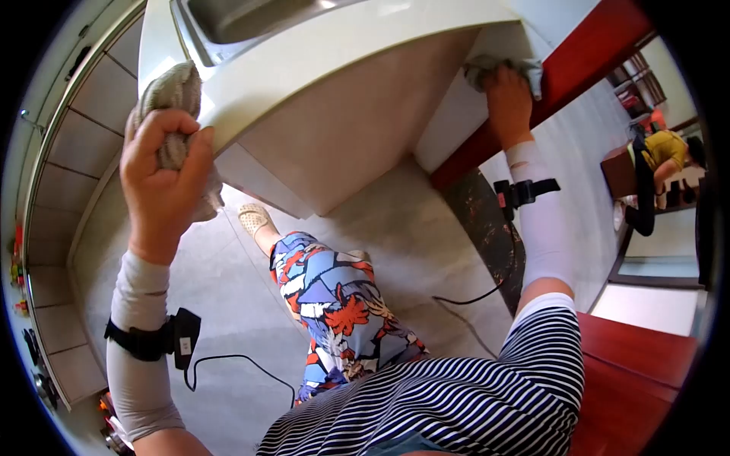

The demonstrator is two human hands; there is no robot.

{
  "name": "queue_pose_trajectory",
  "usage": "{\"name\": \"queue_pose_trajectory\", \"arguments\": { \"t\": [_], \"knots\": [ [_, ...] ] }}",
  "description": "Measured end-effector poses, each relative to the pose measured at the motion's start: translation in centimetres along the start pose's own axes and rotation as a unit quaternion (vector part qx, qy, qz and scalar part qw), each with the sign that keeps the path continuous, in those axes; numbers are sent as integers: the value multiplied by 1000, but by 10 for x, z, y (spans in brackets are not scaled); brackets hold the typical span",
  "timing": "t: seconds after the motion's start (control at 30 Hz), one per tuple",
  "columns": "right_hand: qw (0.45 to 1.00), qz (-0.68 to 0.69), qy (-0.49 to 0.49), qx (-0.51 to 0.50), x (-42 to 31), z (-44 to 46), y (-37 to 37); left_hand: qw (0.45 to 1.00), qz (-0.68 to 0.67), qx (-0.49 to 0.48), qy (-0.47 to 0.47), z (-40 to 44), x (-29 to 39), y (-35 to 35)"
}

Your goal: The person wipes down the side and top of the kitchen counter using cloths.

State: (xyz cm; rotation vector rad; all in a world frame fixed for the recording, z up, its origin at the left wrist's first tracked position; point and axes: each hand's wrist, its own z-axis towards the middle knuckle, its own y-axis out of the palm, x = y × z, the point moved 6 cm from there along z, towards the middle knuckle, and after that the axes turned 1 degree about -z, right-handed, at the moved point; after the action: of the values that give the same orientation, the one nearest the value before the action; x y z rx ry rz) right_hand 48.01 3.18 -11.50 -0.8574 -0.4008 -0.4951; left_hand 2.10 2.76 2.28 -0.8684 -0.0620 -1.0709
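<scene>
My left hand (163, 171) is closed round a bunched grey cloth (173, 91), held up by the left end of the pale countertop (334, 64). Part of that cloth hangs out below the fist. On the other side, my right hand (508, 99) presses a second grey-green cloth (487, 68) against the white wall panel (465, 106), close to the red door frame (566, 83). The fingertips of the right hand are partly hidden by the cloth.
A steel sink (251, 19) is set in the countertop. Beige cabinet panels (342, 144) stand below it. Black cables (236, 357) hang from both wrist straps. A dark patterned threshold (483, 228) crosses the floor at the doorway. Another person (665, 152) is in the room beyond.
</scene>
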Motion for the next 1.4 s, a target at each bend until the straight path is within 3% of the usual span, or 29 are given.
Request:
{"name": "queue_pose_trajectory", "arguments": {
  "t": [0.13,0.23,0.3,0.33,0.37,0.4,0.43,0.5,0.7,0.83,0.97,1.13,1.23,1.3,1.4],
  "knots": [
    [986,-57,-3,158,55,43,-66,999,27,12,40,15,22,-3],
    [978,-86,68,178,84,51,-102,998,25,30,43,22,36,-4],
    [985,-82,43,148,84,44,-81,998,42,31,35,25,40,-3],
    [990,-68,49,115,80,36,-56,996,56,46,51,26,43,-4],
    [990,-26,134,24,76,24,-24,996,56,52,55,28,46,-4],
    [961,-167,-28,-220,47,18,-10,995,60,57,46,28,48,-5],
    [950,-90,-55,-295,35,1,8,995,65,64,38,28,50,-7],
    [952,75,92,-283,32,-21,26,996,73,55,26,29,54,-9],
    [983,95,33,-156,61,-37,-57,995,89,52,11,33,63,-8],
    [988,89,64,113,133,-11,-163,994,86,61,17,32,64,-9],
    [961,20,108,254,202,40,-242,994,92,53,2,30,63,-15],
    [967,-69,88,229,237,85,-257,994,94,51,-7,26,61,-21],
    [969,-66,55,232,219,77,-225,994,93,63,0,26,60,-24],
    [970,44,139,193,196,58,-195,994,88,64,-2,27,61,-26],
    [994,18,66,86,153,20,-108,994,88,57,-17,28,63,-27]
  ]
}}
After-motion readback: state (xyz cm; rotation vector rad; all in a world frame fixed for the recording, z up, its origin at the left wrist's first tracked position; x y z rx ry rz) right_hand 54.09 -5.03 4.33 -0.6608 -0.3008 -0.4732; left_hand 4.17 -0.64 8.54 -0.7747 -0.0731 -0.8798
